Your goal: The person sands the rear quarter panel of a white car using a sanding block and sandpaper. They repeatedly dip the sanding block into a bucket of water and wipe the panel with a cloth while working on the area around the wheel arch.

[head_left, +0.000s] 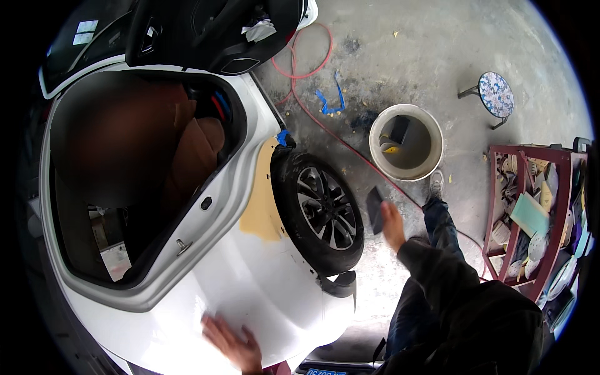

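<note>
My left hand (230,342) rests flat with fingers apart on the white rear side panel (206,297) of a car. To its right and farther off, my right hand (392,226) grips a flat, dark grey sanding pad (375,209) by its edge, in the air beside the rear wheel (331,206). A tan filler patch (259,209) covers the panel along the wheel arch. At the lower end of the arch, a black liner piece (340,284) sticks out.
An open car door (206,40) stands at the far left. A pale bucket (375,140) holds dark and yellow pieces. A red hose (312,119) and blue tape (331,106) lie on concrete. Right are a round stool (497,94) and a dark red rack (519,212) of sanding supplies.
</note>
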Action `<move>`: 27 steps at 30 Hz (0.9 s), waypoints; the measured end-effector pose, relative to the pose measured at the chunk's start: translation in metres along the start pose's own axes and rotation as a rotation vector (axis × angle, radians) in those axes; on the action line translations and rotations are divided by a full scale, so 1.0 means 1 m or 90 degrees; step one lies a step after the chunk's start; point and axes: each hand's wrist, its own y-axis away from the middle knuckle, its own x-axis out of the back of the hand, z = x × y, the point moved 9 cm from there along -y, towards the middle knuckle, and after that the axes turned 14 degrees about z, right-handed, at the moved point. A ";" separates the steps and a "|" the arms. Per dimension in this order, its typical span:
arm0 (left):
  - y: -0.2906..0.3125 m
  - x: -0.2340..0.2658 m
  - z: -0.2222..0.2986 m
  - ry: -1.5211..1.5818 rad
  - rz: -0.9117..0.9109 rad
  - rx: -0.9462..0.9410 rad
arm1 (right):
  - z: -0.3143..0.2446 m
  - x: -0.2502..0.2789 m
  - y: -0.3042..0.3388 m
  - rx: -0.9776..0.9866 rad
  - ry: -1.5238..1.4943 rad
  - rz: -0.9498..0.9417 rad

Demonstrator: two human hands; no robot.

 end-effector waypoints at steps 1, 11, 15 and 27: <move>-0.029 -0.010 0.035 0.045 -0.023 -0.050 | 0.012 0.020 -0.031 -0.013 -0.006 0.023; -0.216 -0.202 0.175 0.021 -0.070 -0.099 | 0.101 0.096 -0.194 -0.236 0.180 0.137; -0.261 -0.252 0.221 -0.014 -0.012 -0.106 | 0.114 0.100 -0.253 -0.028 0.415 0.147; -0.387 -0.408 0.349 -0.030 -0.043 -0.138 | 0.236 0.026 -0.409 -0.001 0.670 -0.158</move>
